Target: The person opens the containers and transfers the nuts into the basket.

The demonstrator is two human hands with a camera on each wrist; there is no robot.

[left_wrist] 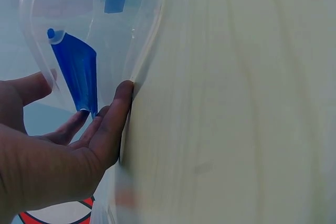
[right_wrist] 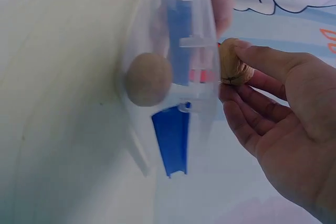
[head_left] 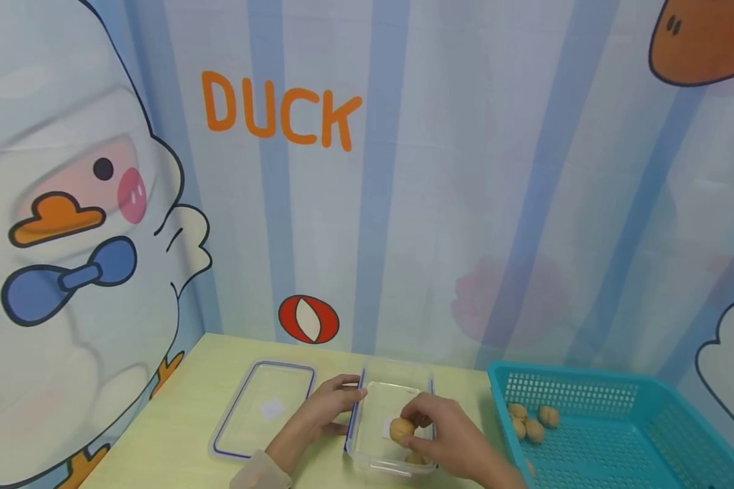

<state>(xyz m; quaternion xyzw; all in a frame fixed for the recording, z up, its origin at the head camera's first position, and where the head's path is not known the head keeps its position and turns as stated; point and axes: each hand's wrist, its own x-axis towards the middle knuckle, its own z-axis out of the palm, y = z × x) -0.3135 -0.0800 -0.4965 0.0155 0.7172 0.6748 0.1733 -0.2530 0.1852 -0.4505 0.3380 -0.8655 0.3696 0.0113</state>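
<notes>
A clear plastic box (head_left: 362,456) with blue side latches stands on the table. My left hand (head_left: 333,407) holds its left wall, the thumb at the rim and the fingers along the outside by a blue latch (left_wrist: 79,72). Over the near right part of the box, my right hand (head_left: 449,435) pinches a walnut (head_left: 402,430) between thumb and fingers. The right wrist view shows this walnut (right_wrist: 233,62) level with the rim. Another walnut (right_wrist: 148,80) lies inside the box, seen blurred through its wall.
A clear lid (head_left: 245,428) with a blue seal lies flat left of the box. To the right, a turquoise basket (head_left: 593,380) holds several walnuts (head_left: 535,430) at its left side. A printed curtain (head_left: 440,204) hangs behind the table.
</notes>
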